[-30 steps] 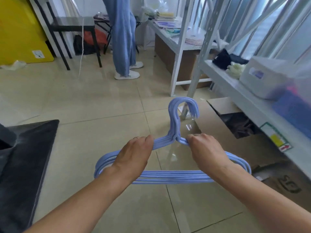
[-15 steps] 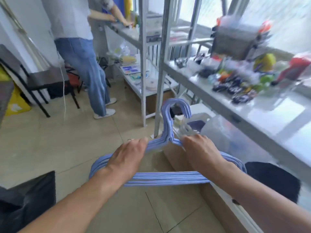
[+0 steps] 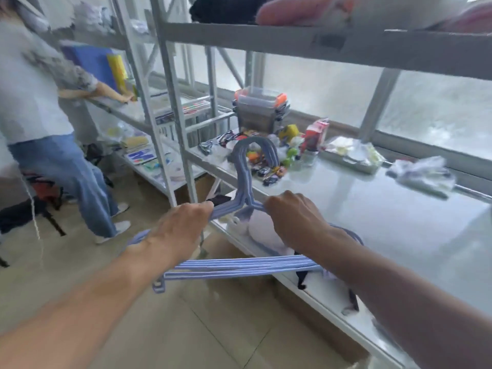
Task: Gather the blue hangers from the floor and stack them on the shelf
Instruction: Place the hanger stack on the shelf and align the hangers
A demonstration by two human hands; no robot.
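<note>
I hold a bundle of several blue hangers [image 3: 239,266] flat in front of me, hooks pointing away from me and up. My left hand [image 3: 178,230] grips the left shoulder of the bundle. My right hand [image 3: 295,217] grips the right shoulder, just beside the neck. The bundle hangs over the front edge of the white shelf [image 3: 386,222], whose glossy middle board lies to my right. The hangers' right ends are hidden behind my right forearm.
Toys and a clear box [image 3: 262,110] crowd the shelf's far end; plastic bags [image 3: 423,171] lie at its back. An upper board [image 3: 319,41] runs overhead. A grey upright post [image 3: 175,107] stands left of the hooks. A person in jeans [image 3: 53,145] stands at the left.
My view has swung up and right from the floor to the shelf's middle board. Both hands keep their grip, and the hanger bundle has risen to shelf height.
</note>
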